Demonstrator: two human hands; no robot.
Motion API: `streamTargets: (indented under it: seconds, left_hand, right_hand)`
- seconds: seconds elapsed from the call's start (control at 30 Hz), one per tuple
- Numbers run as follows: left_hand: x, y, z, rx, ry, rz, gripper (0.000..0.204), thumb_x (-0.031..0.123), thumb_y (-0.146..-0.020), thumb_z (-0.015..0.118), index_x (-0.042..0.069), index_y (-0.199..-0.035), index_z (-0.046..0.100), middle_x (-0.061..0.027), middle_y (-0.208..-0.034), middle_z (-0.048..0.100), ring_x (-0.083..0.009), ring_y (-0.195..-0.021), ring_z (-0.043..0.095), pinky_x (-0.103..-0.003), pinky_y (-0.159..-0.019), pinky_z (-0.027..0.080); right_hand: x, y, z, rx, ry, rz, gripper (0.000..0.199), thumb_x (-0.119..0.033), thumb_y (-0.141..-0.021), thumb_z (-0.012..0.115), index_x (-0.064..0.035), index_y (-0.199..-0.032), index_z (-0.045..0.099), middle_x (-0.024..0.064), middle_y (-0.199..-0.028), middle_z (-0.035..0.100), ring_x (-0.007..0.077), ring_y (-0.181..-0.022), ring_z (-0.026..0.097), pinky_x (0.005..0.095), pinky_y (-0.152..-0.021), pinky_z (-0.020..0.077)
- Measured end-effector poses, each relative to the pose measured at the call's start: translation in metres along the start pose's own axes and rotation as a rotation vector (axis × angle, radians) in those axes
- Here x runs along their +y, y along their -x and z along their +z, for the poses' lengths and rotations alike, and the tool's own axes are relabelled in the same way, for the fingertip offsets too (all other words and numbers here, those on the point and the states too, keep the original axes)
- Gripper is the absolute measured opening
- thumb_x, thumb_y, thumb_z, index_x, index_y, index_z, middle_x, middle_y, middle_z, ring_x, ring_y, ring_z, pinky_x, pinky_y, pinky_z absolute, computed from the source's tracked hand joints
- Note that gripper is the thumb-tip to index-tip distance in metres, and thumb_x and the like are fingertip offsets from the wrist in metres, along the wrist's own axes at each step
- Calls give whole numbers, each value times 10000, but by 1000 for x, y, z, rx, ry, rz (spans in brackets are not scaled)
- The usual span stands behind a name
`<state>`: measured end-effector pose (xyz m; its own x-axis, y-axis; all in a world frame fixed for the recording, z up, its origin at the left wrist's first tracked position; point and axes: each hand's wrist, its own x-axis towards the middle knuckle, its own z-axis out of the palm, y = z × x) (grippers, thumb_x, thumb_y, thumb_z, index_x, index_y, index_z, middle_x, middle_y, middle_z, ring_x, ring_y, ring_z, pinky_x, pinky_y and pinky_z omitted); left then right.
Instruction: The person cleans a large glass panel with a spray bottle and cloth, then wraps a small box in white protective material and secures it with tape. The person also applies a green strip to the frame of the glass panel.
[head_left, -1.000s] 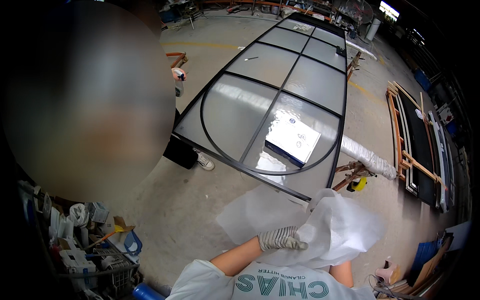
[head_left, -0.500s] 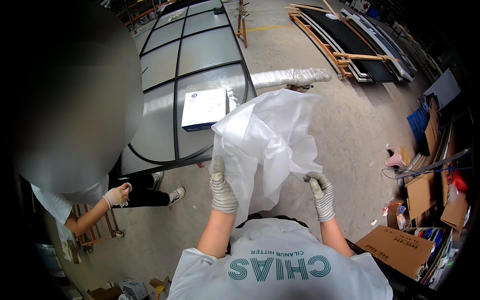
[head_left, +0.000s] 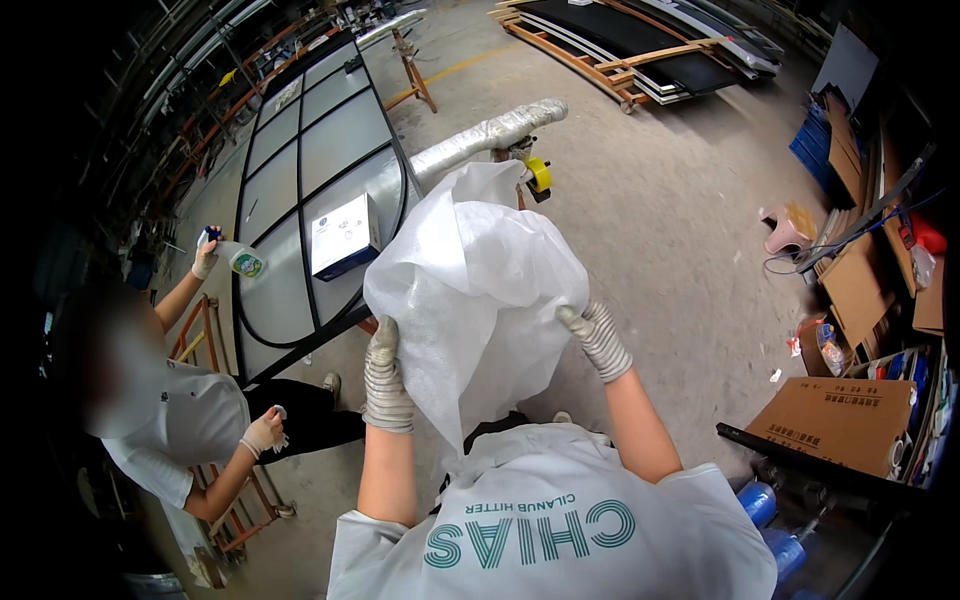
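A crumpled white translucent foam packing sheet (head_left: 480,280) hangs in front of my chest, bunched up and folded over itself. My left hand (head_left: 386,380), in a grey-white ribbed work glove, pinches its left edge between thumb and fingers. On the other side my right hand (head_left: 598,340), gloved the same way, grips the right edge, thumb forward on the sheet. Some fingers of both hands are hidden. Just beyond the sheet, a white box with dark blue sides (head_left: 345,238) rests on a large black-framed glass panel (head_left: 270,200).
At left a co-worker holds a spray bottle (head_left: 243,259) over the panel. A wrapped silver roll (head_left: 490,138) and a yellow tape roll (head_left: 539,175) are beyond the sheet. Stacked panels (head_left: 640,50) lie farther back. Cardboard (head_left: 830,420) and a pink stool (head_left: 789,229) stand right.
My right hand has moved up and now grips higher on the sheet, which has bunched rounder. The view has shifted, and the co-worker's spray bottle and the tape roll now show.
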<state>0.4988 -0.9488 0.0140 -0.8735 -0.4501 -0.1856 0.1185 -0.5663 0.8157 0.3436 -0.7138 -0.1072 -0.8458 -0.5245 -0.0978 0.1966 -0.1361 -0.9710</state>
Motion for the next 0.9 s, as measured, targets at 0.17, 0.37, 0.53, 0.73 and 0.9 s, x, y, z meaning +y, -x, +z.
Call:
streamTargets:
  seconds: [0.17, 0.37, 0.53, 0.73, 0.9]
  left_hand:
    - [31, 0, -25, 33, -177, -39, 583, 433, -809, 674, -3, -1177, 556, -123, -1111, 613, -241, -970, 618, -367, -845, 515]
    - [-18, -42, -20, -20, -198, -113, 406, 368, -819, 691, 54, -1061, 607, -50, -999, 619, -171, -912, 583, -331, -844, 469]
    - [11, -69, 20, -160, -196, 16, 490, 462, -807, 683, 49, -1057, 600, -80, -1010, 629, -209, -918, 612, -369, -841, 504]
    - [-10, -75, 21, -239, -550, 20, 571, 449, -838, 663, -18, -1158, 585, -88, -1061, 642, -167, -918, 606, -318, -800, 503]
    - [-94, -143, -91, -365, -1087, -55, 429, 339, -857, 672, -67, -996, 644, -56, -889, 655, -121, -795, 543, -273, -743, 456]
  right_hand:
    - [-47, 37, -134, 341, -274, -28, 434, -455, -847, 647, -32, -939, 683, 49, -842, 673, 136, -824, 615, 298, -750, 496]
    - [-13, 96, -197, 463, -169, 32, 467, -434, -825, 672, -1, -999, 663, 102, -927, 680, 179, -828, 631, 331, -780, 508]
    - [-30, 167, -178, 256, -730, -532, 484, -460, -881, 582, -24, -1085, 631, 78, -1021, 671, 228, -939, 628, 368, -852, 508]
    - [9, 155, -120, 511, -720, -134, 527, -485, -874, 576, -23, -1128, 602, 82, -1081, 643, 232, -996, 597, 376, -885, 490]
    - [-23, 110, -110, 518, -611, -57, 566, -505, -868, 572, -23, -1164, 578, 85, -1132, 619, 235, -1044, 572, 383, -913, 475]
